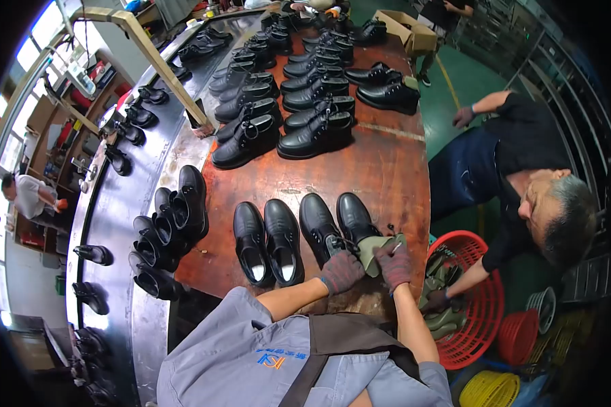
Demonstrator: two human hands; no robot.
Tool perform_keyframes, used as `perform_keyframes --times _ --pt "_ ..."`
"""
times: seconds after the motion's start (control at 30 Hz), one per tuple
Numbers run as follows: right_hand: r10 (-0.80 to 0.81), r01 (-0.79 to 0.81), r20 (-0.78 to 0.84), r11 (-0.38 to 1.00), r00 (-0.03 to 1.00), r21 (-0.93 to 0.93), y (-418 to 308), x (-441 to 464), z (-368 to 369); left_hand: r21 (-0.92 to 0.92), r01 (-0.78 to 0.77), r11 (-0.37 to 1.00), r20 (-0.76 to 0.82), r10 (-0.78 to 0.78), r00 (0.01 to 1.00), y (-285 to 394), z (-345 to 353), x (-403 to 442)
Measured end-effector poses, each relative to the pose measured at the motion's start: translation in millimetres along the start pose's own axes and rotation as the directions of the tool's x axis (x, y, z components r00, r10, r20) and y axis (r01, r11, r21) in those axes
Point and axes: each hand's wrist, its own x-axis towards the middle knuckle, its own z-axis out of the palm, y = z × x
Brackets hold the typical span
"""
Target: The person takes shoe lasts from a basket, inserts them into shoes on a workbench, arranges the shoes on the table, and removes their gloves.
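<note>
Gripping, the right hand [392, 266] has its fingers closed around an olive-green piece [370, 254] at the open end of a black laced shoe [354, 211] on the table [387, 178]. The left hand [342, 271], gloved in knit like the right, curls in at the back of the neighbouring shoe [317, 216], by its laces; how tightly it's closed I can't tell from here. Just left of that one sits another black pair [251, 225], toes pointing away. Off to the right, a co-worker's gloved hand [437, 300] reaches into a red basket [493, 298] of green pieces.
</note>
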Motion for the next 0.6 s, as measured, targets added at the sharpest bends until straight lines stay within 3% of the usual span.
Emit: perform_keyframes --times 0.07,0.17,0.2,0.27,0.33,0.43,0.5,0.57,0.6 --pt "-0.010 0.017 0.126 0.998 0.992 -0.059 -6.7 2.1 -2.1 -0.051 0.002 0.999 -0.003 -0.002 1.000 -3.3 -4.3 1.1" --pt "-0.057 0.088 0.133 0.966 0.990 -0.242 -16.3 -9.8 -18.2 -0.099 0.008 0.995 -0.009 -0.009 1.000 -3.6 -1.9 -0.1" --pt "-0.091 0.107 0.130 0.987 0.987 -0.118 23.6 5.2 -3.1 -0.115 -0.008 0.993 -0.066 0.001 0.998 -4.7 -9.8 0.5" --pt "-0.263 0.251 0.007 0.913 0.965 -0.320 9.6 6.4 -3.8 -0.144 -0.009 0.990 -0.034 0.004 0.999 -6.4 -11.6 -1.8" --pt "-0.499 0.425 -0.025 0.762 0.866 -0.488 -2.6 17.0 -1.1 -0.152 -0.013 0.988 -0.027 0.008 1.000 -6.2 -12.3 -1.3" --pt "-0.365 0.449 0.266 0.656 0.892 -0.607 -29.3 44.2 9.9 -0.168 0.043 0.985 -0.079 -0.057 0.995 -3.6 -3.3 2.9" --pt "-0.487 0.527 0.309 0.412 0.817 -0.743 -17.4 59.7 39.9 -0.138 0.107 0.985 -0.051 -0.114 0.992 0.3 7.0 6.5" --pt "-0.395 0.465 0.312 0.389 0.864 -0.795 1.7 78.6 60.5 -0.177 0.124 0.976 -0.063 -0.137 0.989 1.3 18.6 9.4" --pt "-0.297 0.472 0.372 0.443 0.879 -0.762 -11.6 77.4 56.2 -0.170 0.123 0.978 -0.027 -0.130 0.991 -0.1 18.6 12.9"
